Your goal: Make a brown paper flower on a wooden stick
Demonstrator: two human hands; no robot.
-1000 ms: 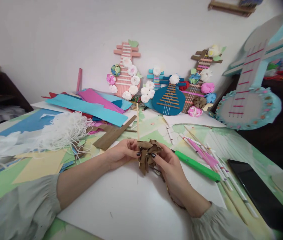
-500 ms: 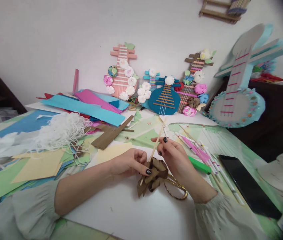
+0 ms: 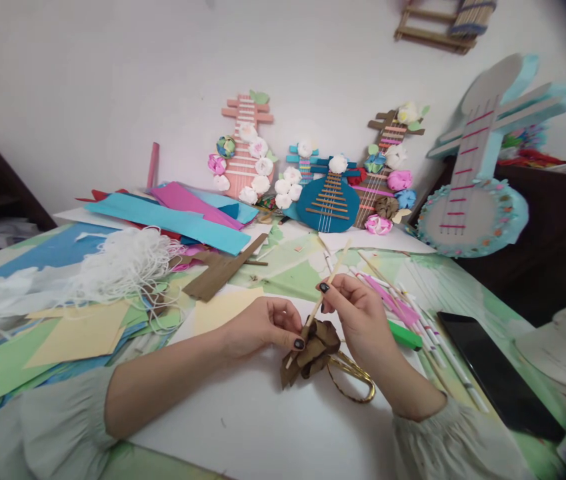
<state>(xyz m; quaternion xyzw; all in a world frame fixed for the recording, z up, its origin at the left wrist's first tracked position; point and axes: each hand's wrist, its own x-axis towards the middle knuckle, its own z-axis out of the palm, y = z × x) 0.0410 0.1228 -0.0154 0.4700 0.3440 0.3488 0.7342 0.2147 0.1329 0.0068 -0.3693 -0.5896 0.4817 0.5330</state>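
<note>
A thin pale wooden stick (image 3: 315, 311) slants across a crumpled brown crepe paper piece (image 3: 319, 353) with petal-like folds. My left hand (image 3: 263, 327) is closed on the brown crepe paper, thumb pressing its edge against the stick's lower part. Higher up, the stick is pinched between the thumb and fingers of my right hand (image 3: 357, 313). Below that wrist lie gold metallic-looking loops (image 3: 360, 393); the brown paper partly hides whatever they belong to. Both hands are over a white board (image 3: 263, 420).
On the left are white string (image 3: 135, 267), coloured paper sheets (image 3: 83, 333) and crepe strips (image 3: 167, 220). A green object (image 3: 405, 335), striped sticks (image 3: 433, 333) and a black phone (image 3: 495, 367) lie to the right. Flower-decorated model instruments (image 3: 330, 203) stand along the wall.
My right hand has closed in a pinch on the stick, its fingers looser before. The brown paper has turned slightly, and the stick's upper end leans farther right.
</note>
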